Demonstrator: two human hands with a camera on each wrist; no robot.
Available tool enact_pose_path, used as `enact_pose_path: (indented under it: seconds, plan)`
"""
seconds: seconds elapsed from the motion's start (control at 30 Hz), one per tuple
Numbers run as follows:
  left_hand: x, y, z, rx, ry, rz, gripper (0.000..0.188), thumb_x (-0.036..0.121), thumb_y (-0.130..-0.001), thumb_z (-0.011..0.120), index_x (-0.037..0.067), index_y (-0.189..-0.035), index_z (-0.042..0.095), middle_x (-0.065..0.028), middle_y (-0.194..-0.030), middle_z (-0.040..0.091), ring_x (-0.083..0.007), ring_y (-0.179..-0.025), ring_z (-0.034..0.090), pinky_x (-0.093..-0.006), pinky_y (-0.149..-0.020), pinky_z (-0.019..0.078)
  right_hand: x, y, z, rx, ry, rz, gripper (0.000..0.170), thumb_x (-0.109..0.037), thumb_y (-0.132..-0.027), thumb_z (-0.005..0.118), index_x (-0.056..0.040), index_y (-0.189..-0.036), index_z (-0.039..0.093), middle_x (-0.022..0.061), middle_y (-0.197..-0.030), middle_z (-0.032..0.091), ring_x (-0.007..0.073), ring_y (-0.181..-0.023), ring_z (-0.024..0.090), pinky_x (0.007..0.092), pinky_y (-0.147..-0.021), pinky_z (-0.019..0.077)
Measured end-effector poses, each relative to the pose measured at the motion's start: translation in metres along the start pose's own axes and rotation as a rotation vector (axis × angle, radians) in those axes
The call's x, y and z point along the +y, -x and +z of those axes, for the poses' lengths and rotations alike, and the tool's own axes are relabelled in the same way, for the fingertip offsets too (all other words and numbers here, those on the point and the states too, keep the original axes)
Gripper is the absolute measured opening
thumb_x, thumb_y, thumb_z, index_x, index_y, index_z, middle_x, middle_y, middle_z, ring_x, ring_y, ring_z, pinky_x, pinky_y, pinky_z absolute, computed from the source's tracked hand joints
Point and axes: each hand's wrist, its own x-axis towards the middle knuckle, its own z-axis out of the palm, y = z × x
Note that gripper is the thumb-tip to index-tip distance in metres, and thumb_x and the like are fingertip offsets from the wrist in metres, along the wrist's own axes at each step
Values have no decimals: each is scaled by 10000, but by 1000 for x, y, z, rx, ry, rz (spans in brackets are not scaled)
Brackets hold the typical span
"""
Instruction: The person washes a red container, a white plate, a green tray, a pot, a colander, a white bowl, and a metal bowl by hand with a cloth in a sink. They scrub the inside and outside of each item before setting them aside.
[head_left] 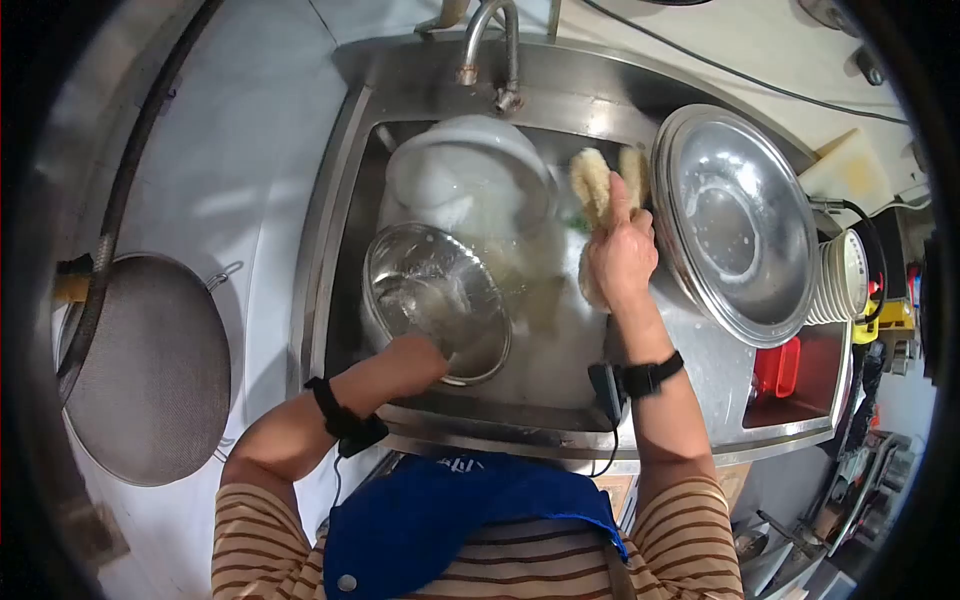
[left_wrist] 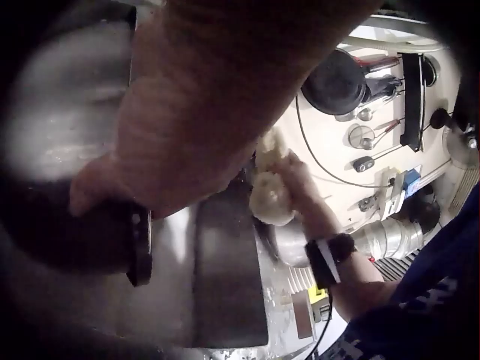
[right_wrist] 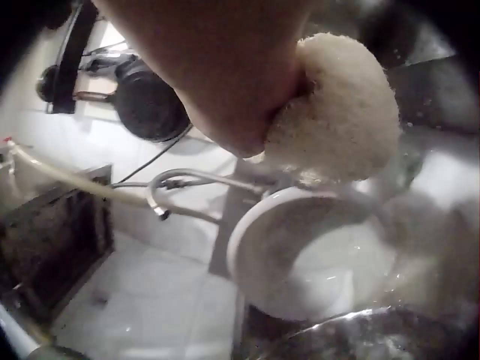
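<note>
While the left hand grips the near rim of a metal bowl, the right hand holds a pale, fuzzy scrubber over the right part of the sink. The left hand's fingers are curled at the bowl's edge, though their exact placement is partly hidden in shadow in the left wrist view. The right hand's grip is closed around the scrubber, with one digit lying along it and pale material showing on both sides of the hand.

The metal bowl lies inside the sink, its opening facing up toward the head camera, with some liquid in it. Just beyond it sits a large white basin, also in the sink, among cloudy water. A curved faucet stands at the sink's far edge.

To the right of the sink basin, large nested metal bowls lean near a row of stacked white bowls, with a red container in a smaller compartment below them. A round mesh strainer lies left of the sink.
</note>
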Motion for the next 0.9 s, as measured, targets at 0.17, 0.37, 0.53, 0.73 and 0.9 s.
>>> enact_pose_path:
  seconds: [0.17,0.37,0.53,0.73,0.9]
  plan:
    - [-16,-26,7,56,-58,84,109,189,-665,603,88,-702,619,-65,-775,616,-268,-859,594,-459,-772,442,-60,72,8,-581,-32,-379,860,-36,-662,592,-202,-1399,181,290,-1231,384,411,-1031,481,416,-875,438]
    - [-46,-30,-24,737,-147,-591,728,272,-713,671,149,-1336,316,-138,-1300,328,-344,-1034,496,-482,-992,289,-16,87,140,-853,-65,-405,615,-122,-790,488,-240,-1351,266,257,-1187,452,388,-1029,518,424,-805,467]
    - [-93,-61,24,776,624,-756,705,151,-756,612,177,-1364,257,-170,-1315,376,-375,-1142,429,-407,-905,399,16,86,177,-1056,-71,-259,388,-164,-866,398,-206,-1251,366,249,-1278,374,369,-1044,533,412,-847,461]
    - [-74,-113,-10,771,570,-659,569,120,-841,513,176,-1353,272,-180,-1128,545,-364,-892,572,-418,-726,476,21,32,213,-870,-91,324,409,-220,-857,437,-173,-1254,353,249,-1287,351,361,-1005,536,440,-810,466]
    - [-80,-123,-8,793,471,-679,537,110,-820,536,167,-1321,351,-150,-1080,582,-366,-803,597,-406,-669,488,-30,40,244,-574,-553,659,704,-225,-803,520,-3,-1362,154,249,-1222,420,380,-1035,511,416,-862,415]
